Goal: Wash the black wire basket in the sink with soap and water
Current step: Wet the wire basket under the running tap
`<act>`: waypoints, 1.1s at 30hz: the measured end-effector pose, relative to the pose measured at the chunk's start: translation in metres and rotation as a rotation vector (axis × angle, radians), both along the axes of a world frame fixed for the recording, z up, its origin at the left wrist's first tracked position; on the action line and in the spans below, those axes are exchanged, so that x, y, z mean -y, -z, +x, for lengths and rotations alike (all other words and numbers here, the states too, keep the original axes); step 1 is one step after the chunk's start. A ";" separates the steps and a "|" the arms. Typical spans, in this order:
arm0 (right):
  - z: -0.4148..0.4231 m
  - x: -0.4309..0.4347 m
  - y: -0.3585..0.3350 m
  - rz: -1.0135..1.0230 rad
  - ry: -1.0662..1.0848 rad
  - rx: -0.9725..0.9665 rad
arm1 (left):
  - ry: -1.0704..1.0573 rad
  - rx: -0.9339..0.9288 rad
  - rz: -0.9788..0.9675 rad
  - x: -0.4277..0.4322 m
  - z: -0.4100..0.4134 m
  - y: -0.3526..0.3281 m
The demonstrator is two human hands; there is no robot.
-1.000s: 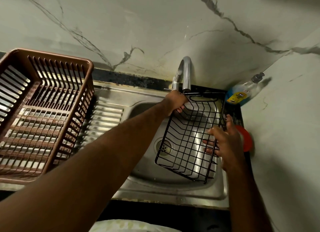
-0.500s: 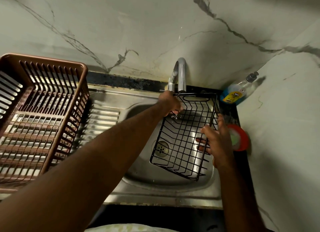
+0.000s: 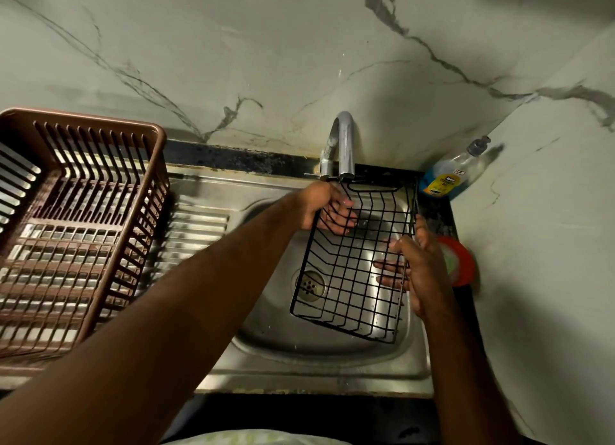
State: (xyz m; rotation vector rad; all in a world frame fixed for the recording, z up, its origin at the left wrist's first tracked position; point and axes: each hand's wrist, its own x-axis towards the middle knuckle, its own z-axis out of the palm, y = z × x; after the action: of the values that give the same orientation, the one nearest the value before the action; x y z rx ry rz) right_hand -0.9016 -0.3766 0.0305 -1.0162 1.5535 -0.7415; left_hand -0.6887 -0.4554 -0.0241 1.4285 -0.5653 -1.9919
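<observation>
Our left hand (image 3: 327,208) grips the black wire basket (image 3: 353,280) at eleven o'clock; our right hand (image 3: 417,266) clasps its three o'clock rim over the sink (image 3: 266,343).

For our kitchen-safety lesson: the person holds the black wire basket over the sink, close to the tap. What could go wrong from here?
1. The black wire basket has its far rim right at the tap; lifting or turning it could knock the spout.
2. The soap bottle leans in the corner just beyond the basket's far right corner; a swing that way might topple it.
</observation>
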 end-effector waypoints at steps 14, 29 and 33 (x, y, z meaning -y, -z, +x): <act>0.007 -0.008 0.002 -0.086 -0.084 -0.192 | -0.104 0.759 -0.221 0.004 -0.015 0.018; 0.008 0.021 -0.003 -0.162 0.087 -0.140 | 0.010 -0.160 -0.124 0.002 0.011 0.003; 0.015 0.023 -0.006 -0.188 0.039 -0.180 | -0.054 -0.053 -0.147 0.004 0.001 0.002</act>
State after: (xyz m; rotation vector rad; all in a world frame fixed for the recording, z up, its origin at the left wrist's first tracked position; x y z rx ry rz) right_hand -0.8871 -0.3992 0.0364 -1.2216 1.6850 -0.8552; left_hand -0.6876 -0.4592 -0.0258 1.2849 -0.6295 -1.8988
